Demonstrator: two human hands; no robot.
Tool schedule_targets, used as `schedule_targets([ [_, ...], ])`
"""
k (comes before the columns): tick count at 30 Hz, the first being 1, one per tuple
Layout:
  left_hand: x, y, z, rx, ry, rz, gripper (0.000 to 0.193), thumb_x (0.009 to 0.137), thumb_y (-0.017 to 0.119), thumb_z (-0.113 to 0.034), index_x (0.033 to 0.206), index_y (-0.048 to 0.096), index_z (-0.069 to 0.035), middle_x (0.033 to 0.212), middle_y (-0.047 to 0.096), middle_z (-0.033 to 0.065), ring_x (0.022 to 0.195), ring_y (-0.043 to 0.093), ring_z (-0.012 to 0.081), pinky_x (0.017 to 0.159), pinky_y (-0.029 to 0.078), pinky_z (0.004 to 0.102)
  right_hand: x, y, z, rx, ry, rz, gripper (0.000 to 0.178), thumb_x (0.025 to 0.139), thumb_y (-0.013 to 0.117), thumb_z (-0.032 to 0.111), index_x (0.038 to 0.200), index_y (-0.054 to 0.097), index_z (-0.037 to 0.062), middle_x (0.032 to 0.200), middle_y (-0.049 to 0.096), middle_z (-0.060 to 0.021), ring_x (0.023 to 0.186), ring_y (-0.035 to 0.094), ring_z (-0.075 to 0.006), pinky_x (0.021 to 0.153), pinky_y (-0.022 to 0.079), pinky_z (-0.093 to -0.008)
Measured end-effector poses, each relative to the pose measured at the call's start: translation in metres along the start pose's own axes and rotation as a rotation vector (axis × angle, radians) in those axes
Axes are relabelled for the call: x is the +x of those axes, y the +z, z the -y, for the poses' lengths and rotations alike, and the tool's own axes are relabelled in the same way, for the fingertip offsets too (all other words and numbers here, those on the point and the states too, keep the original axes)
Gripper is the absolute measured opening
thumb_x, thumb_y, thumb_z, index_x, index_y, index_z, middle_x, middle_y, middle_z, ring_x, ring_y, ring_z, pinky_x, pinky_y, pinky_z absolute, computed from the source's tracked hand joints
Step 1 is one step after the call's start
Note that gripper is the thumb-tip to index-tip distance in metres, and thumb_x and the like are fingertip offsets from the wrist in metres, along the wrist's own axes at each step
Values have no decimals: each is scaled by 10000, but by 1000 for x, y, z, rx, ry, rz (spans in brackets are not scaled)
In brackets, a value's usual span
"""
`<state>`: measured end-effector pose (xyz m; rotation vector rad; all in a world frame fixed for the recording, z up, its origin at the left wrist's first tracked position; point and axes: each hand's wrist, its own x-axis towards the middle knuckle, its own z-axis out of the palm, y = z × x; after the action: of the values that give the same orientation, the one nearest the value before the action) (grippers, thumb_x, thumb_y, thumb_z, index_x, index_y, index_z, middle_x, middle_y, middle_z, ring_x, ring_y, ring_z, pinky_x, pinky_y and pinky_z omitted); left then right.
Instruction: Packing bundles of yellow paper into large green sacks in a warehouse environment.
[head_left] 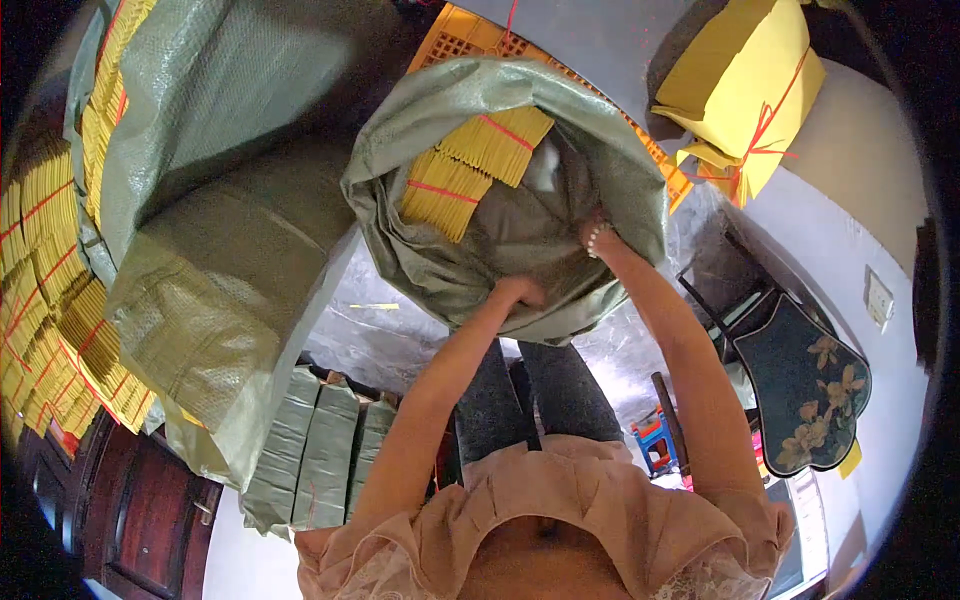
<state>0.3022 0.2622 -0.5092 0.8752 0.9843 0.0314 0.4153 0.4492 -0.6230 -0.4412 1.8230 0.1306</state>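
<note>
A grey-green woven sack (480, 82) stands open in front of me, its rim rolled outward. Inside, toward the far left, lie two bundles of yellow paper (500, 145), each tied with red string. My left hand (522, 291) is closed on the sack's material just within the near rim. Deeper in, by the right inner wall, is my right hand (597, 232), with a pale beaded bracelet at the wrist. Its fingers are dark and partly hidden, so their hold is unclear.
A large filled sack (230, 240) leans close on the left, beside stacked yellow paper bundles (40, 270). An orange plastic crate (455, 40) lies behind the open sack. At right are a tied yellow bundle (745, 90) and a chair with a floral back (805, 385).
</note>
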Motion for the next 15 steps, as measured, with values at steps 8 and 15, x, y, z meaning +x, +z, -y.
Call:
schedule_targets([
  [8,8,-28,-33,-74,-34,-833,518,803,543,-355,1280,504,-155,1251,517,153,1107,494,366,928,393,491,27,10,-3,423,513,-415,398,897,406,190,1255,509,51,1300,462,-174,1274,345,-320,1034,289,-497],
  [15,37,33,34,18,-200,-568,559,846,476,-388,1379,353,-272,1479,246,107,1336,140,460,1012,185,636,-68,-135,-32,604,384,-52,572,892,401,178,1409,249,-12,1447,256,-225,1333,259,-365,1106,167,-491],
])
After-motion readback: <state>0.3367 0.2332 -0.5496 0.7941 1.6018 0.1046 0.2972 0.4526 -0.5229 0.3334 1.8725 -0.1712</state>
